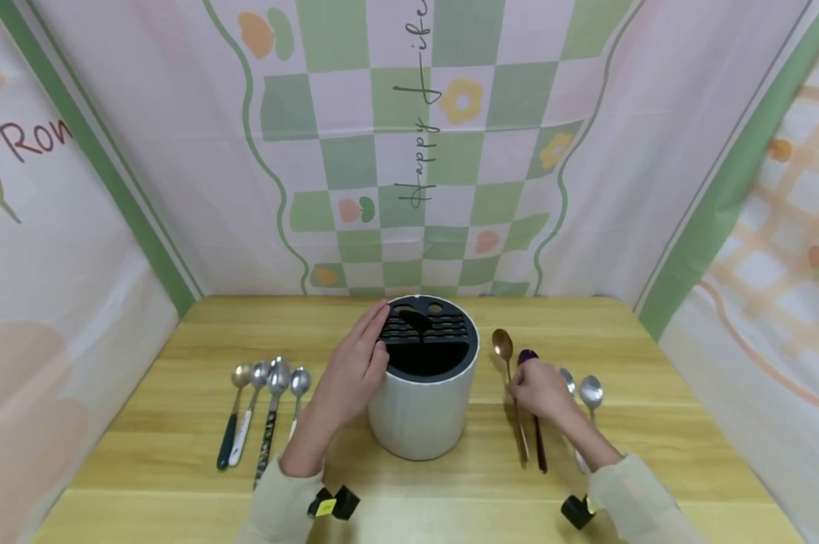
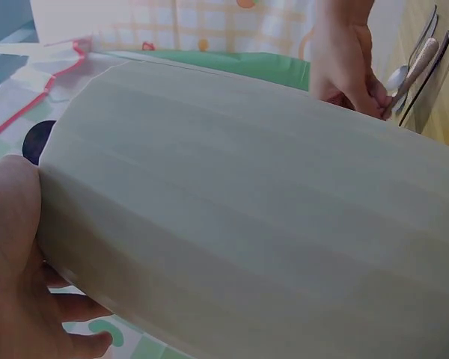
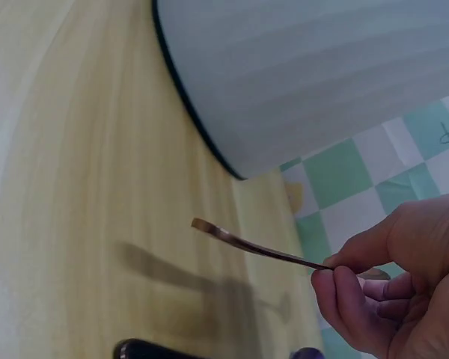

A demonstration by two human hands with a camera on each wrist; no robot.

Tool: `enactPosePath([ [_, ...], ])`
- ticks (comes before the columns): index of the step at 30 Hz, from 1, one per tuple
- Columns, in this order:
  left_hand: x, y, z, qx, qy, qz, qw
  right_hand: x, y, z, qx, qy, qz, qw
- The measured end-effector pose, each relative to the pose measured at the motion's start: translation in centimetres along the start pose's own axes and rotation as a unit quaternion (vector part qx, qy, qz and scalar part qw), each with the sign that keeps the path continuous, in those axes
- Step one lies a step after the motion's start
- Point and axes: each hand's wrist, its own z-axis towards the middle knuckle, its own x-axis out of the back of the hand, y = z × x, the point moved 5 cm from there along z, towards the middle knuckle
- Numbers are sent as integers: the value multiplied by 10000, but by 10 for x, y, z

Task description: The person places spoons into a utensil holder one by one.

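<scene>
Nearest, right hand (image 1: pixel 545 389): fingers clamped on copper spoon (image 1: pixel 502 344), right of the white cutlery holder (image 1: pixel 419 423); dark spoon (image 1: pixel 540 446) beneath, partly hidden. Left hand (image 1: pixel 350 372): extended fingers against holder's side, thumb apart. Beyond, dark shape (image 1: pixel 416 321) above the black slotted insert (image 1: pixel 446 332), apparently a spoon bowl, stem obscured.

My left hand (image 1: pixel 351 370), fingers (image 1: pixel 367 325) extended, thumb (image 1: pixel 379 358) apart from them, my right hand (image 1: pixel 544 387) pinching, spare fingers curled behind the pinching fingertips (image 3: pixel 327 292).
</scene>
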Motion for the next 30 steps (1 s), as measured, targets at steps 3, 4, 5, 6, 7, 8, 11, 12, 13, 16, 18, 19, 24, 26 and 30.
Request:
enactPosePath([
  [3, 0, 0, 0, -4, 16, 4, 10000, 8, -8, -4, 143, 137, -9, 9998],
  [4, 0, 0, 0, -8, 17, 4, 10000, 10, -10, -6, 179, 166, 1, 9997],
  [5, 0, 0, -1, -13, 16, 8, 10000, 12, -12, -8, 172, 178, 43, 9997],
  [6, 0, 0, -1, -18, 11, 13, 10000, 14, -14, -10, 158, 181, 77, 9997],
  [7, 0, 0, -1, -24, 7, 19, 10000, 15, -16, -12, 148, 199, 93, 9996],
  [8, 0, 0, -1, -32, 4, 27, 10000, 17, -18, -13, 170, 236, 79, 9995],
  [11, -1, 0, -2, -23, -5, 36, 10000, 21, -24, -17, 192, 275, 141, 9993],
  [12, -1, 0, -2, -7, -11, 30, 10000, 23, -26, -19, 212, 285, 147, 9993],
  [13, -1, 0, -2, 7, -14, 26, 10000, 26, -28, -20, 239, 313, 148, 9991],
  [16, -1, 0, -2, 47, -29, 1, 10000, 34, -33, -22, 294, 356, 193, 9987],
  [18, -1, 0, -1, 58, -37, -3, 10000, 39, -37, -23, 311, 391, 232, 9985],
  [19, -1, 0, -1, 57, -40, 3, 10000, 42, -39, -24, 319, 419, 242, 9983],
  [24, -1, 1, -1, 44, -44, 27, 10000, 55, -50, -29, 417, 596, 302, 9969],
  [26, 0, 1, -1, 36, -39, 26, 10000, 60, -55, -31, 472, 683, 333, 9960],
  [30, -1, 0, 0, 20, -25, 22, 10000, 68, -64, -34, 530, 816, 411, 9944],
])
